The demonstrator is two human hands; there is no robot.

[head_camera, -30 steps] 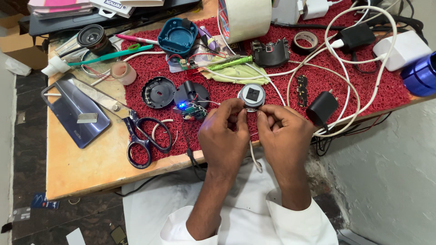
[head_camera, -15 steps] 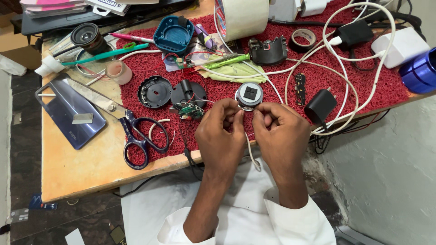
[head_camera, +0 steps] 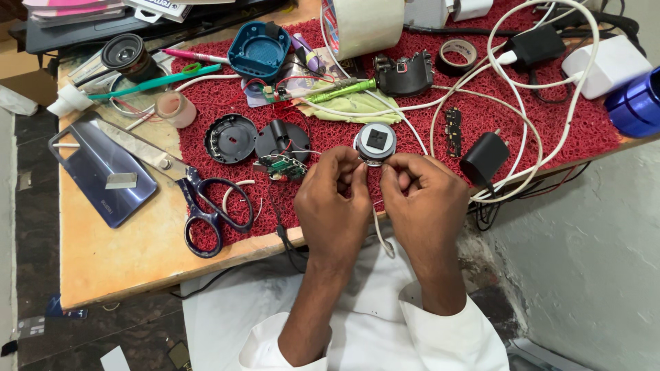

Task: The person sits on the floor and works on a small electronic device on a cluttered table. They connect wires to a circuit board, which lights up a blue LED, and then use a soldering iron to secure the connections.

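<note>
Red matting [head_camera: 564, 130] on a cluttered wooden workbench [head_camera: 124, 254] is seen from above. A small round silver module [head_camera: 375, 142] with a thin white cable [head_camera: 380, 233] is pinched at the mat's near edge by the left hand [head_camera: 335, 206] and right hand [head_camera: 424, 199], fingertips pressed together. Opened black casings [head_camera: 231, 138] and a circuit board [head_camera: 283, 167] lie beside it, so reassembly appears unfinished.

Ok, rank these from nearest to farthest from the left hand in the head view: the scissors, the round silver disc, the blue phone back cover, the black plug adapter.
From the left hand:
1. Round silver disc, at its fingertips, just above.
2. Scissors, to its left, half on the red mat.
3. Black plug adapter, to the right, beyond the right hand; close to the scissors' distance, ranked loosely.
4. Blue phone back cover, far left on the table.
</note>
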